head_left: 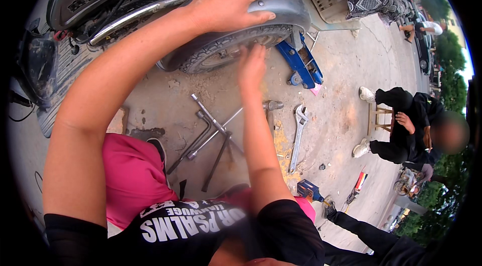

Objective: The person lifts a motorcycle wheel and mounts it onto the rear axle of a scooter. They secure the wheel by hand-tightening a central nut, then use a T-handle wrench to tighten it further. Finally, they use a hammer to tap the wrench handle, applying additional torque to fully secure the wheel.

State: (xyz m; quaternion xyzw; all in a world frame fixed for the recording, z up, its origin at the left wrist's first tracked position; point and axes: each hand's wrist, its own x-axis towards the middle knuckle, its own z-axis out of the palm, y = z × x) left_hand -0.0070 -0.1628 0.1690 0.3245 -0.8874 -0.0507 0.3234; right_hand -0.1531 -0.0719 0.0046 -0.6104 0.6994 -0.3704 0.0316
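My left hand point(233, 4) lies on top of a grey rounded fender point(293, 10), fingers spread and flat, holding nothing. Beneath that fender is a wheel with a knobby tyre point(198, 58), partly covered by it. My right hand point(252, 65) reaches up to the hub of the wheel, its fingertips blurred against the rim, so I cannot make out whether they pinch anything. Just right of the wheel stands a blue floor jack point(297, 62), its far end under the vehicle. A silver four-way lug wrench point(217, 124) rests on the ground below the wheel.
Right of my forearm lie a metal-headed tool point(273, 105) and a large adjustable wrench point(298, 140). A blue tool point(308, 189) and a red-handled tool point(360, 181) are farther right. A person in black point(414, 115) sits on a wooden stool point(382, 119). A beige crate point(321, 0) is behind the fender.
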